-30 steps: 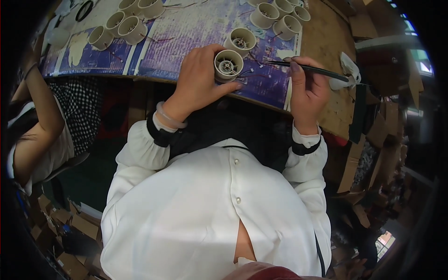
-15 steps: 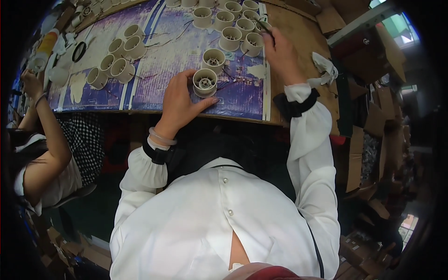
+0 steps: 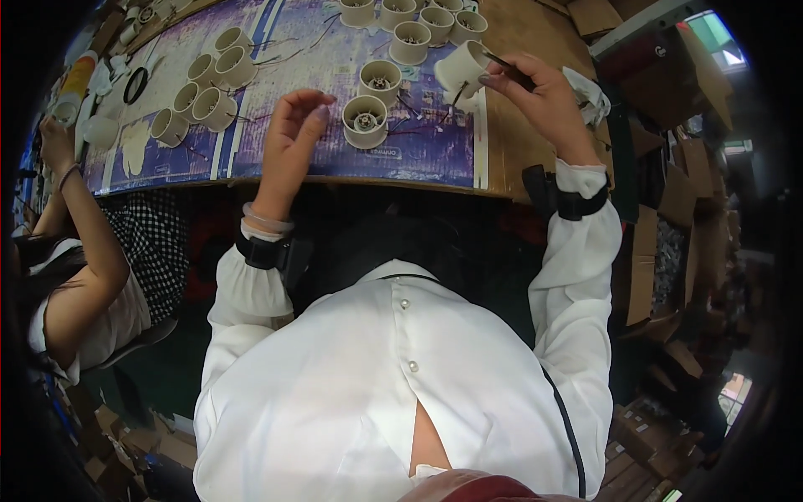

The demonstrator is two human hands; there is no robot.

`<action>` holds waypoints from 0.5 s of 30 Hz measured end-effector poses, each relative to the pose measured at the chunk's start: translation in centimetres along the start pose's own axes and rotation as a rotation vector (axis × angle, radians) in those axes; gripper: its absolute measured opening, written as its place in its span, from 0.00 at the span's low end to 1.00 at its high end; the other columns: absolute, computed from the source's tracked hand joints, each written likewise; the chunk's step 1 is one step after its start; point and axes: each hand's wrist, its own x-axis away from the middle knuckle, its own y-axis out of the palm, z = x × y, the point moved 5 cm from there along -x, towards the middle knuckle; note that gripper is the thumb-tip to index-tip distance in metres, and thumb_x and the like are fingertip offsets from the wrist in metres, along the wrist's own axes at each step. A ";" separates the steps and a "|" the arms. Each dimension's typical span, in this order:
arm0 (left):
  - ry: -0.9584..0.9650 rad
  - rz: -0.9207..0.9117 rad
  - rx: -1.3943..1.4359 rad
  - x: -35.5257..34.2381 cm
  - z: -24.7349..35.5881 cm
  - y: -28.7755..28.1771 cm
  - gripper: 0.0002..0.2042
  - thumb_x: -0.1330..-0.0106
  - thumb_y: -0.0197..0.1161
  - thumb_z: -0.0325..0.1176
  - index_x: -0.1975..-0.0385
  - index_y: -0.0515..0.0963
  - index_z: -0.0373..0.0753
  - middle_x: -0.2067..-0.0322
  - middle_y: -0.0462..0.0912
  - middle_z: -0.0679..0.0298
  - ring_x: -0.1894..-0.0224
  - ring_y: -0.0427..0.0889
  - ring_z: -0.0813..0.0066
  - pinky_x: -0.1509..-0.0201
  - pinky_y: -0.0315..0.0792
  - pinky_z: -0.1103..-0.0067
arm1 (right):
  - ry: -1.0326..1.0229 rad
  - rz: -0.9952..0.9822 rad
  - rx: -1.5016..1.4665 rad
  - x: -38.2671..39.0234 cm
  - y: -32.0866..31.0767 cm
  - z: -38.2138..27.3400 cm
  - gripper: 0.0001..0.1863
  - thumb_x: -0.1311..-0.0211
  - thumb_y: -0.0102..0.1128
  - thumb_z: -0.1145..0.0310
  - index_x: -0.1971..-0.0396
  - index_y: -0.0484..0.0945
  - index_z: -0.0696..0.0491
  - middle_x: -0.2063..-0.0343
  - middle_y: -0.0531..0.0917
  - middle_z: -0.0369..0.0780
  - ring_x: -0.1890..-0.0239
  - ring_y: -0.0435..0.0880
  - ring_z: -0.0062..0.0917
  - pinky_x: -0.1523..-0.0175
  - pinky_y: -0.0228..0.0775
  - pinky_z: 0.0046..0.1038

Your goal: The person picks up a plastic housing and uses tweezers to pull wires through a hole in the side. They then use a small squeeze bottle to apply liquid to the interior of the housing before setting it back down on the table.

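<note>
My right hand grips a white cylindrical cup near its rim, tilted over the right part of the table. Thin wires hang from that cup. A slim dark tool, perhaps tweezers, is also in this hand. My left hand holds nothing; its fingers are loosely bent and apart, over the table's near side. Right of it, a white cup with metal parts inside stands upright. Another such cup is just behind it, and thin wires lie beside them.
More white cups are grouped at the far side, and a cluster of cups stands at left. A black ring lies farther left. A co-worker's arm reaches in at the left. Crumpled white cloth lies at right.
My right hand has taken a cup from the far right group and tilted it. My left hand has left the near cup and moved left, up off it.
</note>
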 end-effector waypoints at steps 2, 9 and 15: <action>0.008 0.020 -0.007 -0.1 1.2 -0.2 0.20 0.34 0.60 0.32 0.45 0.65 0.36 0.46 0.73 0.60 0.49 0.73 0.75 0.43 0.65 0.79 | -0.106 -0.214 -0.119 0.4 0.7 -3.3 0.08 0.43 0.63 0.79 0.63 0.81 0.55 0.69 0.79 0.36 0.66 0.78 0.21 0.60 0.70 0.22; 0.367 -0.432 -0.337 0.3 6.4 4.5 0.31 0.43 0.70 0.34 0.40 0.64 0.38 0.46 0.74 0.59 0.45 0.73 0.70 0.41 0.67 0.74 | -0.652 -0.315 0.110 2.0 4.7 -9.6 0.06 0.42 0.61 0.80 0.65 0.80 0.56 0.72 0.77 0.33 0.68 0.75 0.17 0.63 0.67 0.20; 0.296 -0.355 -0.412 2.3 5.9 3.9 0.37 0.52 0.77 0.31 0.41 0.64 0.39 0.48 0.75 0.63 0.44 0.73 0.71 0.41 0.69 0.76 | -0.155 -0.034 -0.274 4.4 5.0 -8.4 0.06 0.41 0.61 0.80 0.64 0.78 0.57 0.72 0.76 0.33 0.69 0.74 0.16 0.63 0.65 0.17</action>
